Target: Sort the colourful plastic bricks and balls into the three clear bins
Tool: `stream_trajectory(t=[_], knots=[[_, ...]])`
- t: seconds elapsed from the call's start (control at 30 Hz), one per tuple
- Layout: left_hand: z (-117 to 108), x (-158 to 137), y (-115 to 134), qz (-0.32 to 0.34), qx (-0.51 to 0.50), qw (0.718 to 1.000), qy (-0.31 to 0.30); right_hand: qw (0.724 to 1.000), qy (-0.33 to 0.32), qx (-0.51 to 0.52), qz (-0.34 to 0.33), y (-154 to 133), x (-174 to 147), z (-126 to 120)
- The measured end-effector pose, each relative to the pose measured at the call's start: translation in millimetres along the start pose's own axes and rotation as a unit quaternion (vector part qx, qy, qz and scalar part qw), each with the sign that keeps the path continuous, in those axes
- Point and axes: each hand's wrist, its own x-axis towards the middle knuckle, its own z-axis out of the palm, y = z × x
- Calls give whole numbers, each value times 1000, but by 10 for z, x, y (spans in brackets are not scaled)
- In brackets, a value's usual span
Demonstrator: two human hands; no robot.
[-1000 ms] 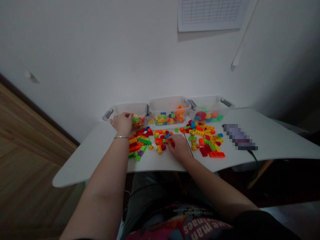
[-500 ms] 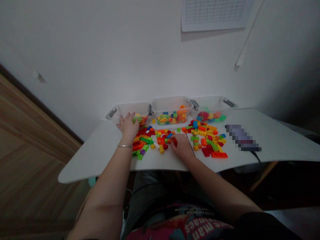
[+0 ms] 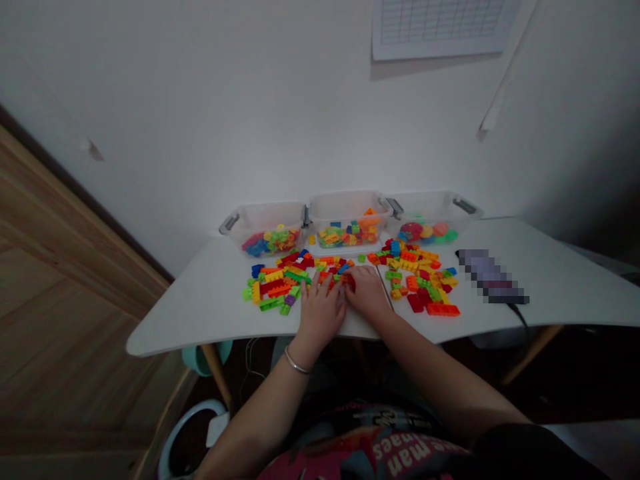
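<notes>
My left hand (image 3: 323, 312) lies over the middle group of toy bricks (image 3: 327, 263), its fingers stretched out and apart at their near side. Right beside it, my right hand (image 3: 367, 291) has its fingers curled round a red toy brick (image 3: 351, 283), partly hidden by the fingers. The two hands nearly meet at the thumbs. A larger spread of mixed bricks (image 3: 273, 287) lies to the left, and another group of bricks (image 3: 420, 273) lies to the right of a dark line on the table.
Along the wall stand three clear plastic bins: a left bin (image 3: 267, 215), a middle bin (image 3: 350, 203) and a right bin (image 3: 435, 205), each with colourful pieces inside. A blurred phone-like device (image 3: 490, 277) with a cable rests on the white table (image 3: 185, 300) at right.
My left hand has left the left bin and moved right and nearer, to the middle bricks beside my right hand. My right hand stays about where it was.
</notes>
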Motion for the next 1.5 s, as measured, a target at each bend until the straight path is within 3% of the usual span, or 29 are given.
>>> stream_trajectory(t=[0.43, 0.67, 1.0, 1.17, 1.27, 1.37, 1.5], knots=[[139, 167, 2, -16, -13, 1000, -2, 998, -24, -39, 33, 21, 76, 82], [174, 156, -61, -10, -24, 1000, 2, 998, 2, -64, 24, 36, 88, 121], [150, 134, -60, -14, -29, 999, -5, 995, 30, 64, 76, 114, 73, 119], [132, 131, -68, -5, -24, 1000, -9, 983, 67, 136, 102, 136, 72, 102], [113, 129, -63, -5, -12, 1000, -16, 963, 109, 209, 134, 185, 172, 43], [94, 124, -55, -4, -1, 1000, -24, 928, 171, 288, 165, 256, 423, -124], [84, 122, -50, -6, 2, 1000, -25, 915, 253, 269, 162, 322, 915, -434]])
